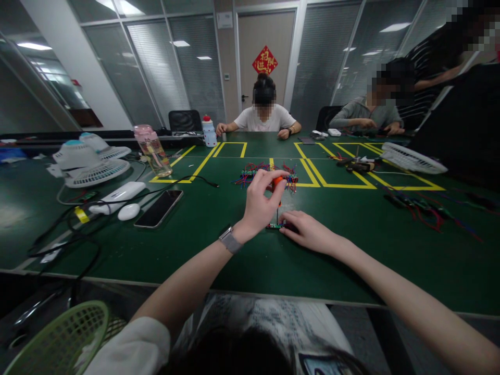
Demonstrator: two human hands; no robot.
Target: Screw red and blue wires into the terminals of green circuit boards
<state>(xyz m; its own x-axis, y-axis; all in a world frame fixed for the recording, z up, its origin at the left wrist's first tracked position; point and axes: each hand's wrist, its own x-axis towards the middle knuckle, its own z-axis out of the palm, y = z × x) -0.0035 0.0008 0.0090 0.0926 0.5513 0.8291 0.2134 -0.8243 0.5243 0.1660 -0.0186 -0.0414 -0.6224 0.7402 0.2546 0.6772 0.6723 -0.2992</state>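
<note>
My left hand (260, 200) is closed round an orange-handled screwdriver (277, 182), held upright with its tip pointing down onto a small circuit board (274, 226) on the green table (234, 250). My right hand (307, 229) lies beside that board, its fingers pressing and pinching the board's right end. A silver watch (229, 240) sits on my left wrist. Just beyond my hands is a pile of small boards with red and blue wires (253, 173).
To the left lie a black phone (159, 208), a white mouse (128, 211), black cables, two white fans (91, 159) and a pink bottle (153, 150). Yellow tape squares mark the table. Other people sit at the far side and right. A green basket (62, 338) is at lower left.
</note>
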